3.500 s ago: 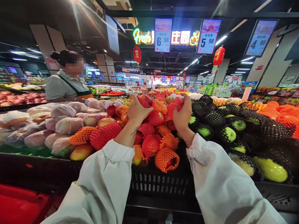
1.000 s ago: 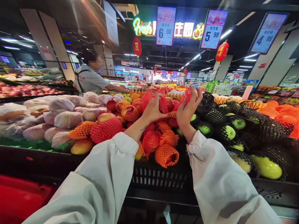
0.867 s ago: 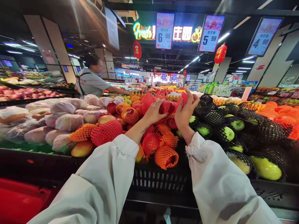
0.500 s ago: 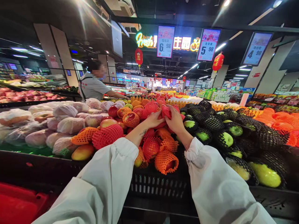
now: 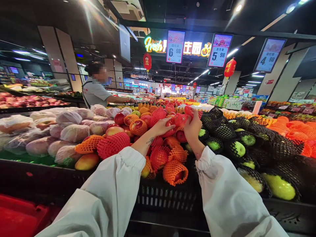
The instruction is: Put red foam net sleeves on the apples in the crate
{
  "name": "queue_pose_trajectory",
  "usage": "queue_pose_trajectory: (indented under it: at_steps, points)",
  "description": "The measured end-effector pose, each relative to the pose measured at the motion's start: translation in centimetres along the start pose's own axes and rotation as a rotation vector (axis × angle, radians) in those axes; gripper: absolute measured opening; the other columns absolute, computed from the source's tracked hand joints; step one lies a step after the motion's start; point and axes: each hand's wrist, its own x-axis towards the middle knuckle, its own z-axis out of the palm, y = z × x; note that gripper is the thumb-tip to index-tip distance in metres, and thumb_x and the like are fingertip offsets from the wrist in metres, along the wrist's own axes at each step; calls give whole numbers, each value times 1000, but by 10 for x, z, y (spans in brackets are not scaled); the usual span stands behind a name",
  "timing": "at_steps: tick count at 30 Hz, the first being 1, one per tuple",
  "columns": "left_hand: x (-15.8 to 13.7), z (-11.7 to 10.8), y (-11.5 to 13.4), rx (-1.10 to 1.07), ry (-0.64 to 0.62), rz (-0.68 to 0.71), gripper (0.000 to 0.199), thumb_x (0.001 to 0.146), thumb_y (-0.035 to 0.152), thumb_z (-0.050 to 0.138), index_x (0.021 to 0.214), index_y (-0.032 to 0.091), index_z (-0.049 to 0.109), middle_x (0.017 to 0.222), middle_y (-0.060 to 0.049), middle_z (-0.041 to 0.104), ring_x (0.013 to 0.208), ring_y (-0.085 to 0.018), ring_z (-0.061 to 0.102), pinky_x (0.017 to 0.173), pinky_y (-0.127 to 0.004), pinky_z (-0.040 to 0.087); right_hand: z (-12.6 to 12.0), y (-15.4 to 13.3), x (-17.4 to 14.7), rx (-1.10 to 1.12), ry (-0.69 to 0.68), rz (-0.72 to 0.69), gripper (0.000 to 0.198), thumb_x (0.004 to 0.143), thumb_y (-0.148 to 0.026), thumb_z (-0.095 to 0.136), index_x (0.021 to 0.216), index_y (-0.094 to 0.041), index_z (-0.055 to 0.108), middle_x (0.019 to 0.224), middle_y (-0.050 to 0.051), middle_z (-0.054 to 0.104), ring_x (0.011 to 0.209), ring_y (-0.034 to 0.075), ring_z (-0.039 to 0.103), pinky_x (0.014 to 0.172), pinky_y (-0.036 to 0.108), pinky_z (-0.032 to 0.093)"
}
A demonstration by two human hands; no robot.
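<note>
My left hand (image 5: 161, 126) is closed round a red apple (image 5: 170, 123), part of which shows between the thumb and the fingers. To its right, my raised right hand (image 5: 193, 126) grips a pinkish-red foam net sleeve (image 5: 189, 111) with its fingertips; whether anything is inside the sleeve cannot be made out. Below both hands lies a heap of apples in red and orange foam nets, among them one in an orange net (image 5: 175, 172) at the front of the black crate (image 5: 168, 197).
Green apples in black nets (image 5: 239, 148) fill the right side, with wrapped fruit (image 5: 75, 131) on the left. A bare yellow-red fruit (image 5: 87, 161) lies at the front edge. A person (image 5: 95, 89) stands behind at the left. Price screens (image 5: 175, 46) hang overhead.
My right hand has moved right and slightly up, away from my left hand, with the red foam net in its fingers. The left hand stays about where it was.
</note>
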Motion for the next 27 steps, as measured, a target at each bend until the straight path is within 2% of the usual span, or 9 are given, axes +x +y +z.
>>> queue_pose_trajectory:
  at_steps: [4, 8, 12, 14, 16, 19, 21, 23, 27]
  points:
    - [-5, -12, 12, 62, 106, -33, 58, 98, 37, 62, 146, 6, 58, 149, -18, 59, 140, -30, 55, 122, -39, 38, 1, 2, 1, 118, 182, -148, 22, 96, -30, 45, 108, -18, 59, 108, 15, 71, 100, 29, 67, 92, 44, 51]
    - [-13, -26, 25, 189, 236, -130, 43, 98, 35, 60, 129, 6, 69, 135, -19, 67, 128, -36, 62, 113, -48, 46, 5, -1, -1, 132, 49, -162, 14, 90, -34, 58, 91, -22, 52, 86, 5, 66, 77, 22, 61, 75, 35, 47]
    - [-22, -39, 40, 352, 353, -222, 34, 100, 33, 54, 121, 12, 71, 128, -14, 70, 119, -31, 66, 104, -42, 52, 2, -10, -1, 81, -42, -219, 22, 87, -33, 63, 80, -24, 45, 76, 1, 60, 72, 19, 55, 70, 31, 42]
    - [-27, -48, 48, 451, 273, -297, 37, 100, 35, 50, 120, 10, 70, 127, -19, 70, 119, -34, 66, 101, -45, 53, -2, -13, 0, 44, -37, -242, 20, 89, -31, 60, 79, -24, 44, 79, 2, 61, 75, 20, 56, 72, 32, 44]
    - [-36, -59, 54, 577, 59, -362, 36, 97, 33, 50, 113, 9, 72, 122, -25, 70, 117, -42, 67, 96, -53, 55, -5, -15, 0, 11, -53, -228, 11, 91, -27, 53, 82, -24, 46, 84, 5, 63, 80, 22, 57, 75, 34, 46]
    - [-57, -75, 57, 654, -287, -397, 10, 78, 23, 66, 72, 16, 70, 85, -20, 73, 94, -43, 73, 85, -51, 57, -8, -17, 0, -21, -164, -175, 12, 89, -19, 46, 97, -22, 55, 94, 9, 66, 89, 26, 63, 84, 40, 50]
    - [-74, -80, 55, 639, -441, -392, 26, 62, 18, 73, 47, 21, 52, 57, -11, 61, 78, -39, 72, 80, -46, 58, -8, -17, -1, -25, -234, -153, 26, 89, -16, 44, 111, -20, 57, 103, 12, 69, 96, 29, 66, 90, 44, 51]
    - [-90, -80, 50, 645, -524, -386, 41, 57, 26, 75, 41, 24, 37, 49, -8, 52, 76, -39, 71, 80, -47, 57, -8, -18, -2, -10, -263, -169, 37, 89, -14, 42, 123, -19, 57, 113, 13, 70, 102, 30, 67, 94, 46, 52]
    - [-110, -68, 31, 620, -458, -352, 49, 59, 50, 73, 53, 27, 30, 63, -14, 63, 88, -49, 71, 88, -60, 53, -6, -18, -2, 14, -279, -233, 49, 90, -13, 42, 137, -18, 55, 124, 14, 72, 111, 31, 67, 99, 48, 53]
